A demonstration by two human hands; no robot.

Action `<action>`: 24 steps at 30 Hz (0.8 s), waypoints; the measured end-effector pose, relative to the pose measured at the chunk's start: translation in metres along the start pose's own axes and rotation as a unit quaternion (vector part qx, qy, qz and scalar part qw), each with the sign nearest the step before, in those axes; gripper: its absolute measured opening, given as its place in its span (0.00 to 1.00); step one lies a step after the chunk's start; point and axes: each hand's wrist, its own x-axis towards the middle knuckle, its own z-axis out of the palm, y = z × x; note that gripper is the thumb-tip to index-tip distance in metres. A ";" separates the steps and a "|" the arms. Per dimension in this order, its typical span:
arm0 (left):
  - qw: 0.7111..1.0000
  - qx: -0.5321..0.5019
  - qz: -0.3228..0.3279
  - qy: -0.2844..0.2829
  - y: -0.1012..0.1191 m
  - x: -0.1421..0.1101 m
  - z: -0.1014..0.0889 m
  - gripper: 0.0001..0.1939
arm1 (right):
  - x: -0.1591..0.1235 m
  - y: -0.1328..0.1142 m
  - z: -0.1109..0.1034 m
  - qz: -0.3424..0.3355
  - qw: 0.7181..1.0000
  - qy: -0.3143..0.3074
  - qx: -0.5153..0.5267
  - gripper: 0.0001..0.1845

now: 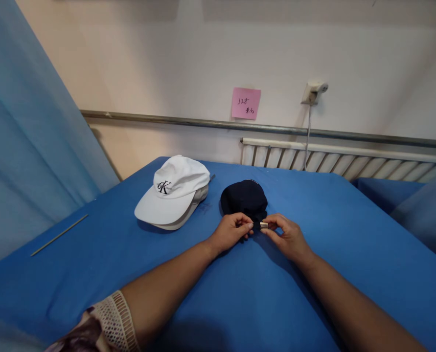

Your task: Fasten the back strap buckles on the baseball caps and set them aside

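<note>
A dark navy cap (244,198) lies on the blue table cover, its rear strap toward me. My left hand (232,231) pinches the dark strap of this cap between thumb and fingers. Just to its right, my right hand (286,238) grips the small metal buckle (263,225) on the strap with thumb and fingertips. The cap's brim is not visible from here. To the left sit white caps (181,183), one stacked on another, with a black "CK" logo on the front and the brim pointing toward me.
A thin stick (59,235) lies on the blue cover (188,303) at the left. Behind stand a radiator (335,164) and a metal rail (188,121). A pink note (246,103) and a plugged-in socket (311,93) are on the wall. A blue curtain (30,112) hangs at left.
</note>
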 end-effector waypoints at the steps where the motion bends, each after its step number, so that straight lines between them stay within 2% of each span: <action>1: 1.000 0.001 -0.001 -0.004 0.000 0.000 0.000 0.12 | 0.000 0.000 0.000 0.003 1.000 -0.004 0.000 0.07; 8: 1.000 -0.004 -0.004 0.024 0.000 0.001 0.000 0.12 | 0.000 -0.003 -0.002 0.020 1.000 -0.007 -0.001 0.07; 16: 1.000 -0.014 -0.026 -0.011 -0.002 0.000 0.001 0.13 | 0.000 -0.003 -0.001 0.021 1.000 -0.014 0.002 0.07; 24: 0.999 -0.012 -0.021 -0.031 -0.002 0.001 0.000 0.14 | 0.000 -0.004 0.000 0.032 0.999 -0.030 0.024 0.07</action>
